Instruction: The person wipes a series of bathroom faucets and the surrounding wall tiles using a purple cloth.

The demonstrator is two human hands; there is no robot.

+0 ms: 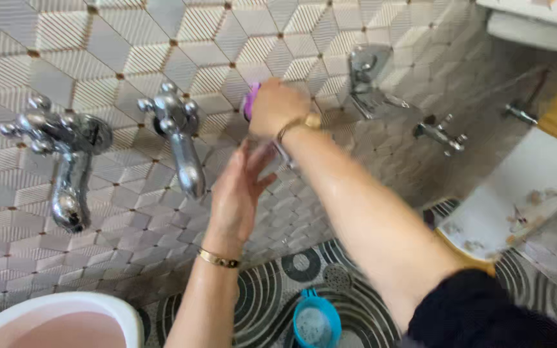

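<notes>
— Nearest the lens: dark sleeve (478,309) at lower right, then a bare forearm running up toward frame centre. Below, a pale pink bucket (59,319) at lower left and a small blue mug (316,321) on the patterned floor (356,296), bottom centre.

— And the hands?

— Right hand (277,106) just above centre, closed round the top of a clear bottle with a purple cap (251,103). Left hand (240,190) underneath, fingers fairly straight and spread, palm toward the bottle's lower part; touching it or merely close, hard to tell through the blur.

— Step in hand?

— Looks like working the cap end of the bottle, right hand gripping up top, left steadying or about to catch below. Only a judgement; no liquid visible.

— Next move calls for?

— Probably a firmer hold low on the body with the left, so that the top can turn without the bottle slipping from wet fingers.

— Which way pointing?

— Cap up and slightly left, toward the tiled wall (130,58); long axis close to upright, leaning from upper left down to lower right. Body mostly hidden behind the hands.

— Around it?

— Chrome taps (178,138) on the wall at left, another tap (365,80) at upper right.
</notes>
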